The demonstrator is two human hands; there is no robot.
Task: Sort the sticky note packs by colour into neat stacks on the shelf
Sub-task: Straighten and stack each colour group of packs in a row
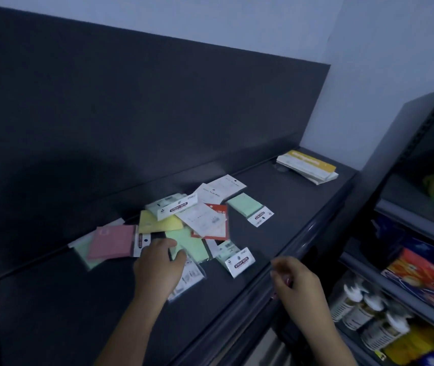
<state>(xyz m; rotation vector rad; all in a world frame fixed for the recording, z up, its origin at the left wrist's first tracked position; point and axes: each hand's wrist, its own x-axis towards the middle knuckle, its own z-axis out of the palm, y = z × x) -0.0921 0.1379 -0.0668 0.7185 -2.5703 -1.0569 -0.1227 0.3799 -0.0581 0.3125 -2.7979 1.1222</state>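
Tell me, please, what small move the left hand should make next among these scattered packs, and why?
Probably pinch the green pack under the left hand and slide it free of the heap, toward the lone green pack on the right. The packs lie jumbled and overlapping, no colour stack is formed yet, and that hand's fingertips lie over it.
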